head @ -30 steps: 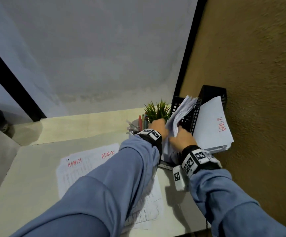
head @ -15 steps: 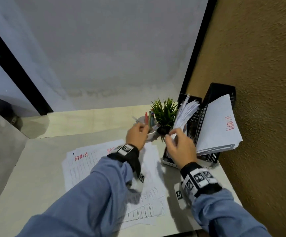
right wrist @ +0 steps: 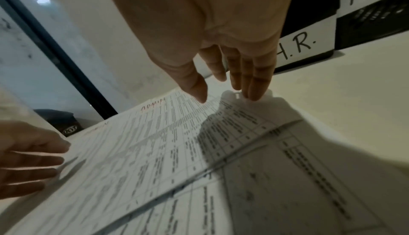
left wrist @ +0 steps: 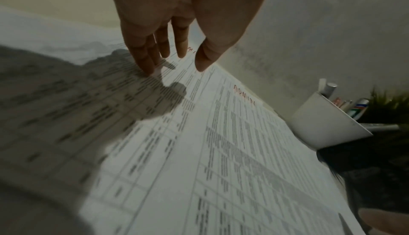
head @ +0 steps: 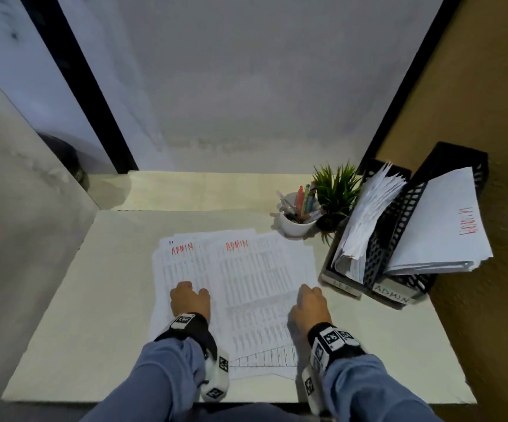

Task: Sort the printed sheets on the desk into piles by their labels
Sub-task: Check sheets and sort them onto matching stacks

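We see the pale surface [head: 73,300] filling the lower frame, with bare room along its left half and near edge. The printed sheets [head: 246,278] marked ADMIN lie overlapped at centre, their right edge near the black file trays [head: 398,239] at right, which hold more paper and sit against the brown wall. Behind the sheets, upper right, stand a white pen cup [head: 295,226] and a small plant [head: 336,190]. Our left hand [head: 190,300] and right hand [head: 310,306] rest on the sheets' lower part, fingers straight, gripping nothing.
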A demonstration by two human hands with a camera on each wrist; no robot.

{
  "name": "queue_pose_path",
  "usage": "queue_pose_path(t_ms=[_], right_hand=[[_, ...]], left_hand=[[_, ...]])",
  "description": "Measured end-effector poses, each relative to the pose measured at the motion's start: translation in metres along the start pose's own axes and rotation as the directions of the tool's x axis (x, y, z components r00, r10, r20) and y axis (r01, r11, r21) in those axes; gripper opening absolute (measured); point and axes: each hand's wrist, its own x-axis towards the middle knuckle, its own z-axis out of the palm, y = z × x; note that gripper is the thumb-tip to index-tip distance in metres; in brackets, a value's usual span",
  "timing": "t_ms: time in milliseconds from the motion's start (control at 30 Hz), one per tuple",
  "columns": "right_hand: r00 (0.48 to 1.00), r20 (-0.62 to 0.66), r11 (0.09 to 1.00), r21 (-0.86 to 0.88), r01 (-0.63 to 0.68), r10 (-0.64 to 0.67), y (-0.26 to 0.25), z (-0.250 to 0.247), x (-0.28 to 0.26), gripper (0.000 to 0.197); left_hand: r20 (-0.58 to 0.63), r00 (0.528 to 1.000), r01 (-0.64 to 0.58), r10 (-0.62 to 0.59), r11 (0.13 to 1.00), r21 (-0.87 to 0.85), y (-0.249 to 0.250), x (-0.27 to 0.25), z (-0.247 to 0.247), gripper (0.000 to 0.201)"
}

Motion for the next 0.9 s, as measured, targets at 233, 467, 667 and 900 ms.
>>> queue_pose_path(t_ms=[233,467,667,900], right_hand=[[0.999,-0.033,1.0,0.012,-0.004,0.004,-0.008,0.007,-0.004,0.015],[0.999,-0.025,0.995,0.096,-0.04,0.043,-0.003,0.013,0.0,0.033],[0.995,-0.084,0.871,0.491,-0.006,0.054,-0.001,-0.003,0.004,0.049],[0.98,0.169,0.284,0.939,-0.193,0.107,-0.019,-0.012,-0.001,0.03]], left_hand=[[0.097,0.995,0.06,-0.04,0.976,-0.212,-0.007,-0.012,0.016,0.057],[0.295,0.947,-0.089,0.129,0.986,-0.144,-0.007,-0.02,0.015,0.017],[0.447,0.886,0.009,0.123,0.959,-0.282,-0.03,-0.005,0.015,0.008],[0.558,0.808,0.102,0.188,0.889,-0.447,-0.008,-0.026,-0.026,0.029]])
